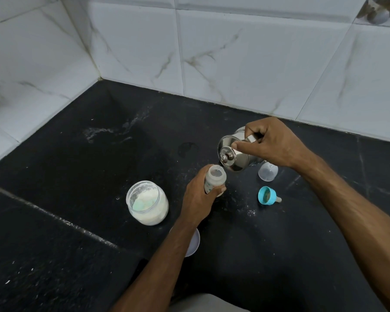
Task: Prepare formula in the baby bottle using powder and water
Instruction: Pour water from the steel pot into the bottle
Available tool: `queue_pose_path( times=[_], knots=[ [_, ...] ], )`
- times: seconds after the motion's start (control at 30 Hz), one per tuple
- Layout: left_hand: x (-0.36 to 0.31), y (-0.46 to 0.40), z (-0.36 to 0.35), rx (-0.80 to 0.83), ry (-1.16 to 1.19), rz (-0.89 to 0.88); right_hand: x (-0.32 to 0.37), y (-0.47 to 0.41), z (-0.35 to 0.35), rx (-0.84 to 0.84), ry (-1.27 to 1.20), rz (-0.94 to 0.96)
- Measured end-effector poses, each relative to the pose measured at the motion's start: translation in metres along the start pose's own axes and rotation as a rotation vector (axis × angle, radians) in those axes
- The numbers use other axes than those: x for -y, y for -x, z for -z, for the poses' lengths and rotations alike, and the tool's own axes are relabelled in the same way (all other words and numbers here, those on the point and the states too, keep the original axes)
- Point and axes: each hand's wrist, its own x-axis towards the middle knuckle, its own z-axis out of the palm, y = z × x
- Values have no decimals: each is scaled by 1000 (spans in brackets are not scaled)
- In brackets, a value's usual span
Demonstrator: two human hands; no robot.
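Observation:
My left hand [199, 197] grips the open baby bottle [215, 177], standing it upright on the black counter. My right hand [271, 141] holds a lidded steel jug [233, 155] by its handle, thumb pressed on the lid, tilted so its spout hangs over the bottle's mouth. An open glass jar of white powder [147, 202] with a pale green scoop inside stands to the left of the bottle. The blue ring with the teat [268, 195] lies on its side to the right. The clear bottle cap [268, 172] sits just below the jug.
A pale round lid [193, 244] lies partly under my left forearm. Spilled powder specks dot the black counter [77, 154], and a wet patch shows behind the bottle. White marble tile walls [234, 52] close the back and left sides.

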Motion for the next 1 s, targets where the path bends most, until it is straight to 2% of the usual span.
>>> queue_pose_path(
  times=[0.57, 0.67, 0.8, 1.0],
  knots=[
    [2, -2, 0, 36, -17, 49, -5, 1, -4, -14, -53, -35],
    [1, 0, 0, 17, 10, 5, -11, 4, -11, -36, -86, -77],
    [1, 2, 1, -8, 37, -27, -24, 9, -16, -116, -315, -168],
    [0, 1, 2, 0, 35, -16, -38, -3, -18, -342, -676, -353]
  ],
)
